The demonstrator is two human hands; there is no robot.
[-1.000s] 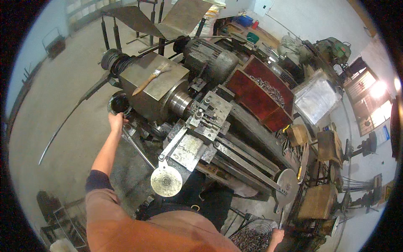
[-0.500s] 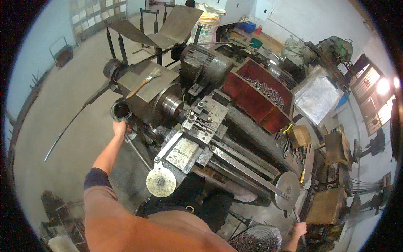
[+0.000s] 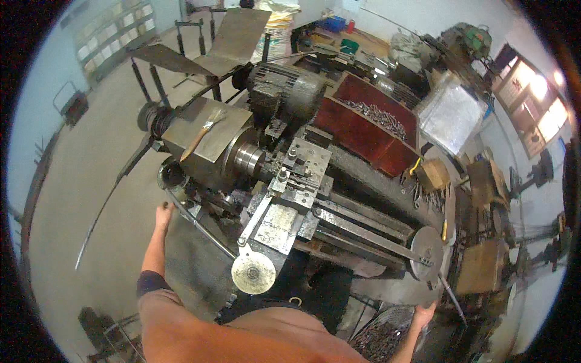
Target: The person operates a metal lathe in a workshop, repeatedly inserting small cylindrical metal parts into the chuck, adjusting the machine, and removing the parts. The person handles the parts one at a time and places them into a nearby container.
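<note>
**At the lathe, both hands out wide**

A person in an orange shirt stands over a worn metal lathe (image 3: 284, 181), seen from above. The left hand (image 3: 163, 213) reaches the machine's left end, fingers curled at a thin curved lever (image 3: 200, 224) beneath the headstock; whether it grips the lever cannot be told. The right hand (image 3: 423, 314) is at the far right end, touching the rim of a round handwheel (image 3: 426, 261), fingers loosely open. A second, paler handwheel (image 3: 253, 273) sits at the front of the carriage, between the arms and just above the person's chest.

A paintbrush (image 3: 203, 132) with a wooden handle lies on top of the headstock, beside the grey motor (image 3: 284, 91). Behind the bed stands a dark red tray (image 3: 363, 136) with metal shavings in it, and to its right a flat package wrapped in clear plastic (image 3: 451, 118). Brown wooden boxes (image 3: 484, 181) crowd the right side. A blue crate (image 3: 334, 24) and a green bucket (image 3: 348, 46) stand far back on the floor.
</note>
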